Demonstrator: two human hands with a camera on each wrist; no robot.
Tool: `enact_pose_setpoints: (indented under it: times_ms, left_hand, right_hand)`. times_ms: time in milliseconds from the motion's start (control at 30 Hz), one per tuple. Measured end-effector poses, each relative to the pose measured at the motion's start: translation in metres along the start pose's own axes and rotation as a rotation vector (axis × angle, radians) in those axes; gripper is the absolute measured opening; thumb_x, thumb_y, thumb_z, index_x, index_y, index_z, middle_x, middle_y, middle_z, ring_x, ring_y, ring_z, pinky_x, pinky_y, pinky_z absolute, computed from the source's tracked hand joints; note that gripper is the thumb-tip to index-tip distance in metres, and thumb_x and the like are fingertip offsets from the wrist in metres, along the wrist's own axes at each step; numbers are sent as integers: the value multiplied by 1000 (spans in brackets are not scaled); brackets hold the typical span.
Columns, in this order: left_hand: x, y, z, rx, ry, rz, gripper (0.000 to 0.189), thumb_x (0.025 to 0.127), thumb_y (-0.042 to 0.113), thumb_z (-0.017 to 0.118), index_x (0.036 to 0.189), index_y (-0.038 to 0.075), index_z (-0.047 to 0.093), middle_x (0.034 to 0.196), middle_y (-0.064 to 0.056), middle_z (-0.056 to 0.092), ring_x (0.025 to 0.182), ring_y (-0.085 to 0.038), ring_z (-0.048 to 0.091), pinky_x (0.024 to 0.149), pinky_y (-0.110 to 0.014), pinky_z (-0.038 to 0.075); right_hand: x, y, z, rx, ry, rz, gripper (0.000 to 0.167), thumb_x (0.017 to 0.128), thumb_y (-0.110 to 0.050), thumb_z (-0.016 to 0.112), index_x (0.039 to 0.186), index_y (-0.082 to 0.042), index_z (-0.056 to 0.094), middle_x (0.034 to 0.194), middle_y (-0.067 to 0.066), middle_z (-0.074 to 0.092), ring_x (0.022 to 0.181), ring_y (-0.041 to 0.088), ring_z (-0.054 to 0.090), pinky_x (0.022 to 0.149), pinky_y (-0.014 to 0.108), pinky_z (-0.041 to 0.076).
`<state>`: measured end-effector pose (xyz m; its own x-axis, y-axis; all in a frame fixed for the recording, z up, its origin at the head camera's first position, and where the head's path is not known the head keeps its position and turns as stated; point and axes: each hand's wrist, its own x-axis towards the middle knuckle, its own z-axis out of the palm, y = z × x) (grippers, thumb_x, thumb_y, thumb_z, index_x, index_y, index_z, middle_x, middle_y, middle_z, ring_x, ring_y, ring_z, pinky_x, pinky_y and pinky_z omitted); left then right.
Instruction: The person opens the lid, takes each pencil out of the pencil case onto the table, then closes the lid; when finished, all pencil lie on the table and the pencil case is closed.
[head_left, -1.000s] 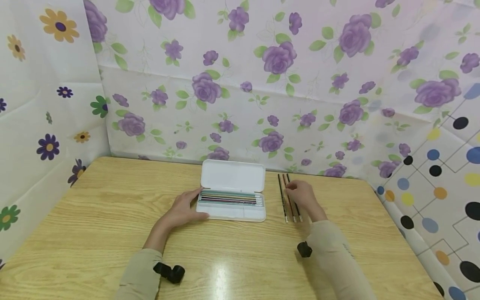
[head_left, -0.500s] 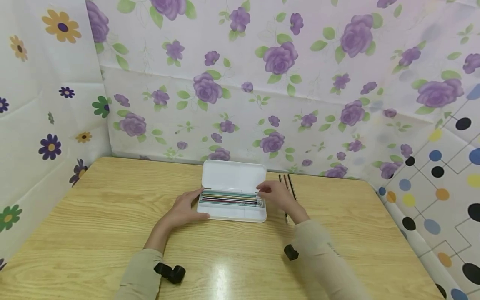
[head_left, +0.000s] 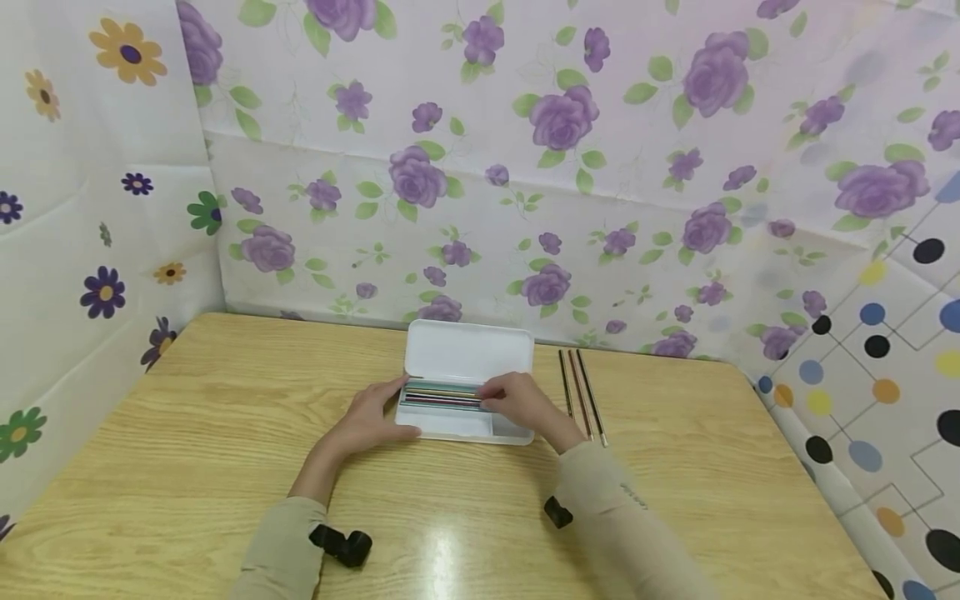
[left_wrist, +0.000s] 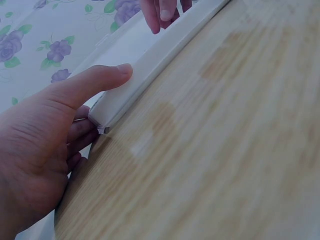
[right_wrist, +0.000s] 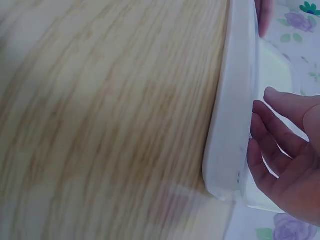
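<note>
A white pencil case (head_left: 450, 423) lies open on the table, its lid raised at the back. Several striped pencils (head_left: 441, 395) lie side by side in its rear section. My left hand (head_left: 369, 419) holds the case's left end, thumb (left_wrist: 112, 77) over the front edge and fingers round the corner. My right hand (head_left: 520, 402) reaches into the case, fingertips down at the pencils and covering their right ends. In the right wrist view its thumb and curled fingers (right_wrist: 270, 137) come close together behind the case wall; I cannot tell whether they pinch a pencil.
Three pencils, a dark one (head_left: 566, 379), a reddish one (head_left: 580, 392) and another dark one (head_left: 592, 396), lie on the wooden table (head_left: 420, 500) right of the case. Flowered cloth (head_left: 330, 233) hangs behind the table's back edge. Black cameras are strapped to both sleeves.
My right hand has moved left from the three loose pencils, over the case's right end, to the pencils inside. The left hand has stayed at the case's left end.
</note>
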<state>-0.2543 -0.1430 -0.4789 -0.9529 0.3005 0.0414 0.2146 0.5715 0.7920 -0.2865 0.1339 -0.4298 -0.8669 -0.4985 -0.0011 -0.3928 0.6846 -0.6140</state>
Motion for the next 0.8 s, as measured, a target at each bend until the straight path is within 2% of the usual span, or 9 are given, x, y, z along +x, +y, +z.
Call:
enact_pose_setpoints:
  times_ms: [200,400,600,800]
  left_hand:
    - [0,2,1,-7,-4,-2,97,75,37,82,152,7,31,150,-21,34,137,-46,20,106,-63,20]
    - [0,2,0,-5,1,-3,97,75,37,82,152,6,31,150,-21,34,136,-46,21,106,-63,20]
    - [0,1,-1,-5,2,-1,97,75,37,83,151,6,32,150,-21,34,136,-46,21,106,-63,20]
    - [1,-1,-1,-10,0,-2,98,74,38,83,152,6,32,150,-21,35,136,-45,22,105,-62,21]
  right_hand:
    - [2,2,4,-11,-35,25,17,91,-7,67,106,-3,74,104,7,71,96,21,65,82,31,52]
    - [5,2,5,-77,-64,-23,14,92,-7,65,99,-4,77,101,8,72,99,24,65,86,36,51]
    - [6,0,6,-99,-77,-26,12,92,-6,65,97,-4,77,99,7,72,95,22,65,81,33,52]
    - [6,0,7,-83,-79,-29,11,92,-4,65,96,-4,75,92,4,71,85,15,63,74,28,51]
